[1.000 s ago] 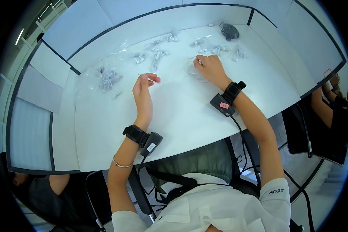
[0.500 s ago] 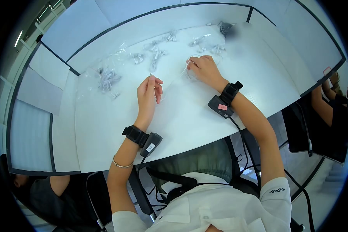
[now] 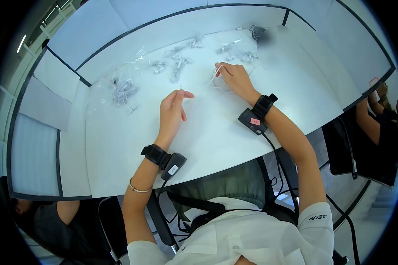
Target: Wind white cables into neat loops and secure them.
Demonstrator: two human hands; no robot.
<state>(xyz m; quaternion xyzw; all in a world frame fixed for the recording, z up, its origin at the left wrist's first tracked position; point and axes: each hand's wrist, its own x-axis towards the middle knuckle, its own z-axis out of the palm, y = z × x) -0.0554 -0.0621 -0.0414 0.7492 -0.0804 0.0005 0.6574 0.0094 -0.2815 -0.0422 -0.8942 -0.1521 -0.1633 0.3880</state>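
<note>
My left hand is raised a little over the white table and pinches one end of a thin white cable between thumb and forefinger. The cable runs right to my right hand, which grips its other part where it loops on the table. Both wrists wear black strapped devices.
Several bundled white cables and clear plastic bags lie across the far half of the table. A dark pouch sits at the far right. Grey divider panels ring the table. Other people sit at lower left and at right.
My left hand has dropped slightly and shifted right, its fingers stretching out along the cable. My right hand has moved a little farther away, drawing the cable taut.
</note>
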